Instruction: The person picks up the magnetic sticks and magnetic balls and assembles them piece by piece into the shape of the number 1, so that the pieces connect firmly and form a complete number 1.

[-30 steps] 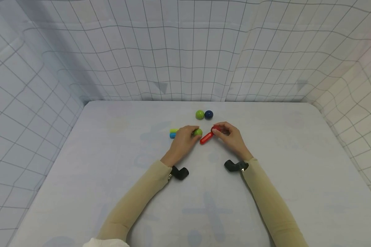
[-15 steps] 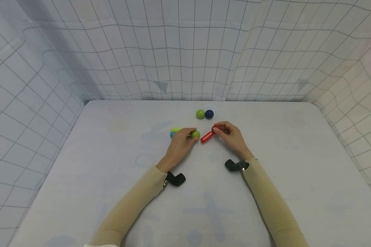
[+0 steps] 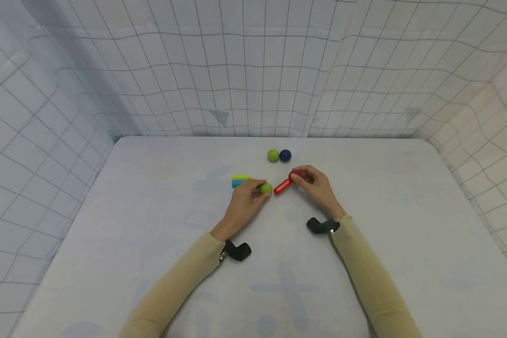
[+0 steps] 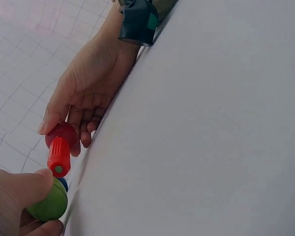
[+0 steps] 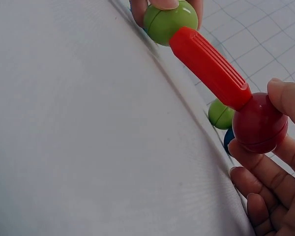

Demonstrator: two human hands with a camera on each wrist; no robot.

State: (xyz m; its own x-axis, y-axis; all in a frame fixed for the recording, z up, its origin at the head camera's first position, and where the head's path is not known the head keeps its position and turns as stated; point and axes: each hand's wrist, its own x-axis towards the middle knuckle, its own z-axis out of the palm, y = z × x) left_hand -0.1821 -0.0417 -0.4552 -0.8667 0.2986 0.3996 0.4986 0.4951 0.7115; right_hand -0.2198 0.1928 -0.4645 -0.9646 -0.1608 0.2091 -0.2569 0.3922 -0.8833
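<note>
In the head view, my left hand (image 3: 241, 204) pinches a light green ball (image 3: 265, 188) between thumb and fingers. Opposite it, my right hand (image 3: 318, 190) holds a dark red ball (image 5: 260, 123) by thumb and fingertips. A bright red ridged rod (image 5: 211, 69) is joined to that red ball and slants toward the green one. The rod's free end lies very close to the green ball; whether they touch, I cannot tell. Beyond my left fingers, a yellow-green rod (image 3: 241, 177) lies alongside a blue rod (image 3: 238, 183), whose right part is hidden by the hand.
Farther back on the white table (image 3: 186, 281), a second green ball (image 3: 272, 155) sits beside a dark blue ball (image 3: 285, 155). Past the table's back edge rises a white grid-patterned curtain (image 3: 236, 70). Black wrist cameras (image 3: 238, 251) are strapped to both wrists.
My left hand, with the green ball, has moved left and nearer to me, uncovering more of the yellow-green rod. My right hand and the red rod stay almost where they were.
</note>
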